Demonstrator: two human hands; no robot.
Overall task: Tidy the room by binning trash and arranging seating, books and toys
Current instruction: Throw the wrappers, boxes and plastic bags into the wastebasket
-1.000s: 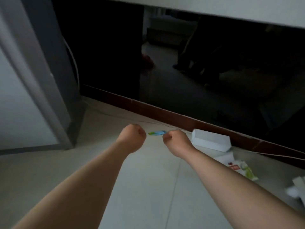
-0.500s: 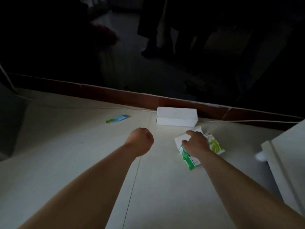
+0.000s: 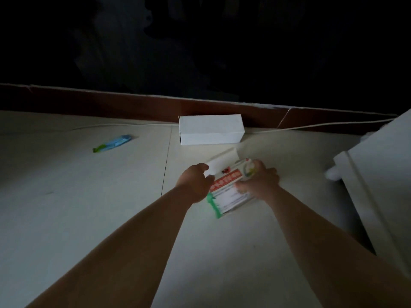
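Note:
A flattened white, green and red carton is lifted off the pale floor between my two hands. My right hand grips its right side, fingers curled over the top edge and thumb on the face. My left hand holds its left edge, next to a white paper sheet that sticks out behind the carton. A small blue and green wrapper lies on the floor to the left. A white rectangular box sits against the skirting just beyond my hands.
A brown skirting board runs under a dark wall, with a white cable along it. A white cabinet stands at the right, with something white and crumpled at its foot.
My right hand has picked the carton up off the floor and my left hand has come over to take its left edge. The view has drawn closer to the box and skirting.

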